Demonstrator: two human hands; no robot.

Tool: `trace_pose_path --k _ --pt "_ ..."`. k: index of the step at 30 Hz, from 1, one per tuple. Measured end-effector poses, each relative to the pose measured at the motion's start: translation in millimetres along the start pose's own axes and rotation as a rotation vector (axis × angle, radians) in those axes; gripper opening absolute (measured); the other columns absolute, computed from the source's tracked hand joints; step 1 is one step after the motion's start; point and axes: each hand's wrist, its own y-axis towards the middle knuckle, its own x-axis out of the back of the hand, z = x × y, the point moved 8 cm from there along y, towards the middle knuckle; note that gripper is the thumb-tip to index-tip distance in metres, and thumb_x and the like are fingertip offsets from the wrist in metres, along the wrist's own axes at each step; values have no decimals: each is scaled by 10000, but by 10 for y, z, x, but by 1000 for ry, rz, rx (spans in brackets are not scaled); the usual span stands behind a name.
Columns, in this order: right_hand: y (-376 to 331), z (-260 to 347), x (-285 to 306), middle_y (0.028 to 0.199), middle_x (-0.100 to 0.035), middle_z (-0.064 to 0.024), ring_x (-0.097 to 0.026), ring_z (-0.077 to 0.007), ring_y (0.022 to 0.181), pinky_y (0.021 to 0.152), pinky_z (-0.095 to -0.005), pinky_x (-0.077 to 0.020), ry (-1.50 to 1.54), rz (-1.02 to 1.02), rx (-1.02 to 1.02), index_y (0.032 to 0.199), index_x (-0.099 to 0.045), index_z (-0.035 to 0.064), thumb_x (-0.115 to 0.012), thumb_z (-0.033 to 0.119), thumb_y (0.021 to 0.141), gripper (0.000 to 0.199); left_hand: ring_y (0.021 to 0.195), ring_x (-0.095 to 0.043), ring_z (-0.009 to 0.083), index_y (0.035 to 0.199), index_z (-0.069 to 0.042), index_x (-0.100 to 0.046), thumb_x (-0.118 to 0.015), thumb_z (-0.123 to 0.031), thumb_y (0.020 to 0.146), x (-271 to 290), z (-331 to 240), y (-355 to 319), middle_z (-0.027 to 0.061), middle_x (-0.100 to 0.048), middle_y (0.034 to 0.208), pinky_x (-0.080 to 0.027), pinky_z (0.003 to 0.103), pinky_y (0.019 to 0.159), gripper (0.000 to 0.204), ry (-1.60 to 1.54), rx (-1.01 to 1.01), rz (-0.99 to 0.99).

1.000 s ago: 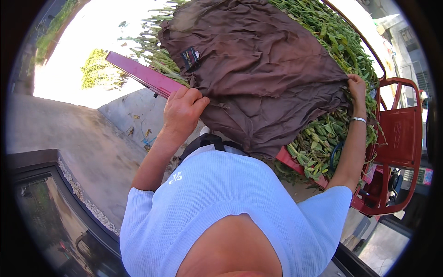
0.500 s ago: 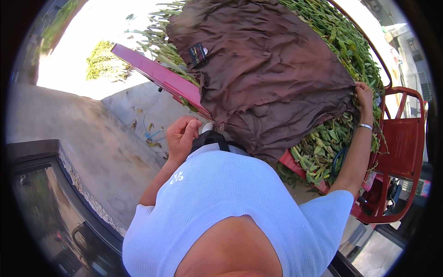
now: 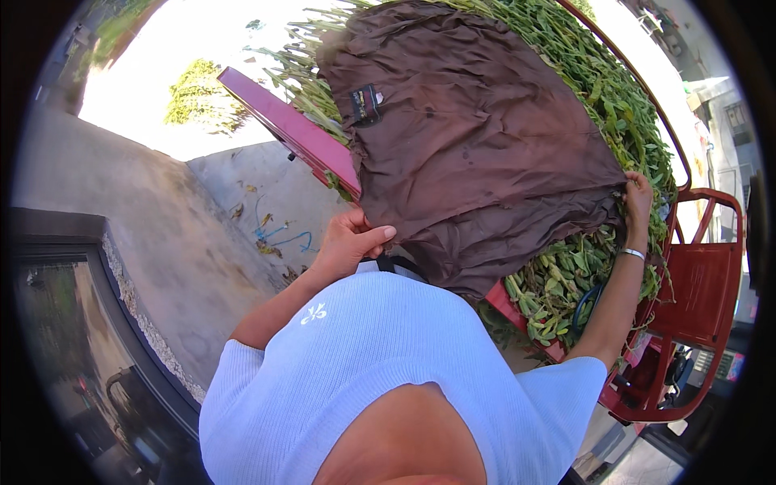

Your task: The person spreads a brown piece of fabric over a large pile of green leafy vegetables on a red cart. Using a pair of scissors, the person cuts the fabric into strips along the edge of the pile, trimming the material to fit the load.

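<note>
Pulled back, left hand (image 3: 349,242) curls empty — right hand (image 3: 637,199) grips brown cloth (image 3: 477,145), black label (image 3: 365,104) upper-left.

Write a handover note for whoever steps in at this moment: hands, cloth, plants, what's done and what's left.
Left hand: at the near edge of the brown cloth, fingers curled; grip unclear.
Right hand: grips the cloth's right edge.
Cloth: spread over the green plants heaped in the red cart.
Done: most of the heap's top is covered.
Left: plants show bare along the right side and near corner.

cloth (image 3: 477,137) on plants (image 3: 566,279), plants in cart (image 3: 291,129)
</note>
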Motion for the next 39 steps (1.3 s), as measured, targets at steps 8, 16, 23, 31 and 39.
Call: trace_pose_path --k 8,16,23,31,39 --pt "-48 2 -60 720 -580 39 -408 -27 521 477 -173 -295 97 126 -23 976 -656 35 -445 -1 836 257 554 -590 89 924 -13 -568 -687 -17 820 -252 54 -212 44 -621 685 -472 209 508 158 -290 204 203" --pt "-68 38 -39 702 -594 22 -426 -37 517 470 -186 -305 13 87 -54 998 -658 2 -500 6 833 228 508 -494 53 807 -44 -607 -740 -117 804 -144 232 -72 -7 -565 617 -371 211 473 152 -47 204 325" --pt "-161 110 -17 715 -589 43 -436 -20 513 460 -161 -313 66 81 -84 1032 -669 30 -456 -8 839 289 475 -435 46 752 -78 -620 -771 -183 784 -159 113 -22 -37 -521 569 -331 216 454 187 -31 199 317" --pt "-279 193 -20 718 -586 46 -439 -14 504 447 -156 -309 181 64 -123 1033 -661 23 -471 -19 823 286 528 -456 41 836 -63 -662 -728 -131 821 -75 281 70 -38 -568 630 -348 207 485 96 -118 140 357" --pt "-429 428 45 779 -612 14 -481 -29 547 511 -176 -381 66 122 155 989 -643 25 -522 -28 778 249 563 -464 45 865 -23 -652 -649 -83 866 356 -122 -29 4 -621 747 -344 195 502 60 -168 -115 147"
